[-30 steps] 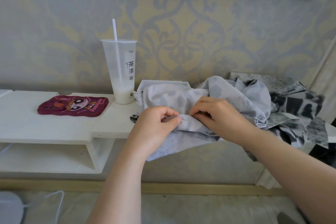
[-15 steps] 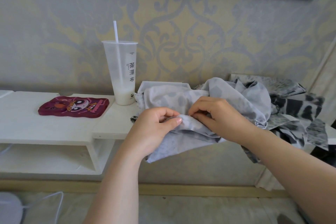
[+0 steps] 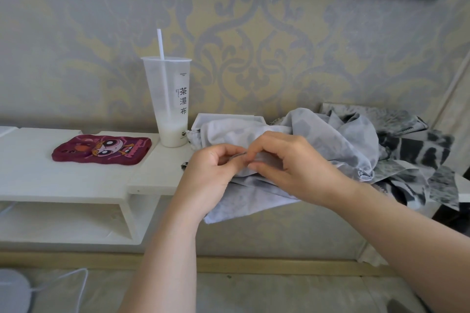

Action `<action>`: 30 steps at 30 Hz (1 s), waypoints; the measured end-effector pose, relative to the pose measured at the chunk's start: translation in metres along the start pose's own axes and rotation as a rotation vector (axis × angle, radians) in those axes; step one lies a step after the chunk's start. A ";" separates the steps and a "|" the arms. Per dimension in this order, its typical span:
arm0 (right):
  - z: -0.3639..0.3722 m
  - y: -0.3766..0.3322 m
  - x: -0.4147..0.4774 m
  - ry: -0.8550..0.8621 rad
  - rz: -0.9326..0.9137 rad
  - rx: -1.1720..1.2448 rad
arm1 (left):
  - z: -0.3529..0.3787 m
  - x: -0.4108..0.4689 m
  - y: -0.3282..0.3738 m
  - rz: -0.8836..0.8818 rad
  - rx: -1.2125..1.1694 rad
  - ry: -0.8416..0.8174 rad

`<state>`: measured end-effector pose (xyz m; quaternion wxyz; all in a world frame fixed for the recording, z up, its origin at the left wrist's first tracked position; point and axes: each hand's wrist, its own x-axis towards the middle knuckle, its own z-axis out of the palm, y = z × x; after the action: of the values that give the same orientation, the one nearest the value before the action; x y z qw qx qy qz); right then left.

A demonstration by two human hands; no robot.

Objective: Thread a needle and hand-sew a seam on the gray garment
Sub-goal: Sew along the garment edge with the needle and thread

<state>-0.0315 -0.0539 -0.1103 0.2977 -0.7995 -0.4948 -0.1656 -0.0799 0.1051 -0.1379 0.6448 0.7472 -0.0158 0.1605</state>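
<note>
Your left hand (image 3: 212,173) and right hand (image 3: 292,168) meet fingertip to fingertip over the front edge of the white table (image 3: 63,180). Both are curled and pinch one fold of the gray garment (image 3: 330,140), which lies bunched on the table with its lower edge hanging off the front. A thin dark sliver shows between your fingertips, too small to tell whether it is a needle. Left of the garment stand a tall plastic cup (image 3: 167,99) with a straw (image 3: 160,43) and a red cartoon phone case (image 3: 101,150), and a black-and-white cloth (image 3: 417,151) lies against the garment's right side.
</note>
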 end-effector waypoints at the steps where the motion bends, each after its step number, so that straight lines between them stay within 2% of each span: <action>1: 0.002 0.002 0.000 0.021 0.008 0.006 | 0.001 0.000 0.001 0.001 0.003 0.010; 4: 0.007 0.001 0.000 0.121 0.128 0.077 | 0.002 0.002 -0.001 -0.013 0.022 0.026; 8: -0.006 -0.019 0.010 0.341 0.335 0.075 | 0.002 0.005 -0.005 -0.012 0.065 0.072; 9: -0.011 -0.026 0.014 0.406 0.357 0.163 | 0.003 0.005 -0.006 -0.007 0.080 0.080; 10: -0.018 -0.033 0.017 0.467 0.369 0.356 | 0.004 0.006 -0.006 -0.003 0.093 0.087; 12: -0.029 -0.046 0.023 0.502 0.379 0.976 | 0.004 0.006 -0.005 0.010 0.129 0.097; 14: -0.035 -0.059 0.023 0.396 0.443 1.488 | 0.004 0.006 -0.005 0.034 0.174 0.090; 15: -0.036 -0.063 0.022 0.306 0.505 1.569 | 0.004 0.006 -0.005 0.041 0.183 0.083; 16: -0.036 -0.065 0.020 0.215 0.565 1.531 | 0.004 0.005 -0.005 0.042 0.184 0.078; 17: -0.034 -0.064 0.017 0.134 0.618 1.385 | 0.004 0.005 -0.005 0.037 0.175 0.077; 20: -0.015 -0.043 0.004 0.029 0.648 0.580 | 0.003 0.006 -0.005 0.026 0.121 0.090; 21: -0.009 -0.035 0.001 0.026 0.609 0.358 | 0.004 0.006 -0.005 0.023 0.109 0.092; 22: -0.005 -0.028 -0.002 0.031 0.581 0.238 | 0.004 0.005 -0.004 0.021 0.102 0.093; 30: 0.004 -0.013 0.000 0.078 0.618 0.233 | 0.004 0.003 -0.001 0.025 0.130 0.080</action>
<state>-0.0432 -0.0476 -0.1093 0.4420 -0.8654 -0.2326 -0.0404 -0.0765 0.1021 -0.1382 0.5930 0.7802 0.0110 0.1989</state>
